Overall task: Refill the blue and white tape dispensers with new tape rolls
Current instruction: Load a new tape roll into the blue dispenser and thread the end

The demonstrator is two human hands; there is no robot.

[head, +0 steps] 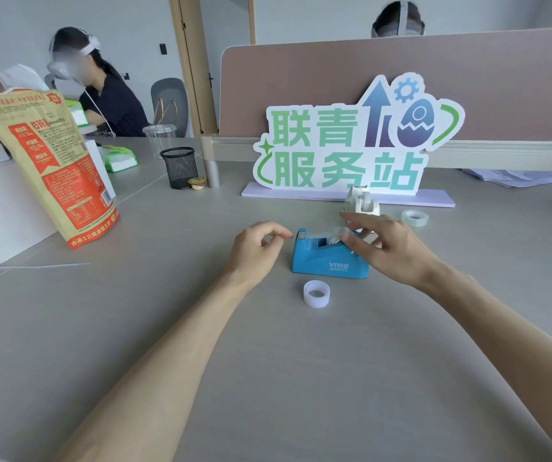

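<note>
Now: blue dispenser [329,260] mid-table [301,368], clear roll [336,235] seated in it. Right hand [388,248] over that roll, fingers spread, fairly straight, touching it. Left hand [254,250] by the cutter end, fingers curled, thumb and forefinger nearly meeting — whether on tape, cannot tell. White dispenser [361,201] just behind. Front roll [316,294] near the blue base; far roll [414,217] beside the white one.
</note>
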